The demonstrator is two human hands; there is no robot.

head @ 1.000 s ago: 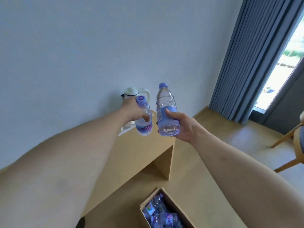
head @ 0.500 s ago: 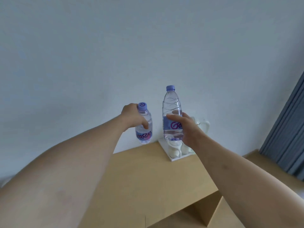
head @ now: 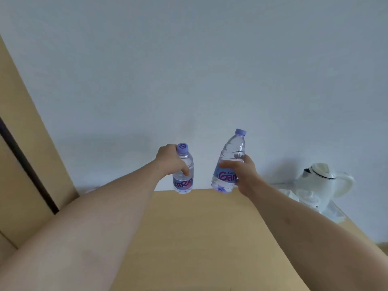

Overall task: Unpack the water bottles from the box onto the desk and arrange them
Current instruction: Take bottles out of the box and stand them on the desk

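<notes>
- Now each hand is closed around a water bottle: the left hand is wrapped about the left bottle, the right hand about the right bottle.
- Both bottles are held in the air over the desk, toward its far edge at twelve o'clock, apart from each other.
- Compared with a second ago, the box has been lost from view and the kettle is now seen at three o'clock.
- Setting down is judged to be next.
</notes>
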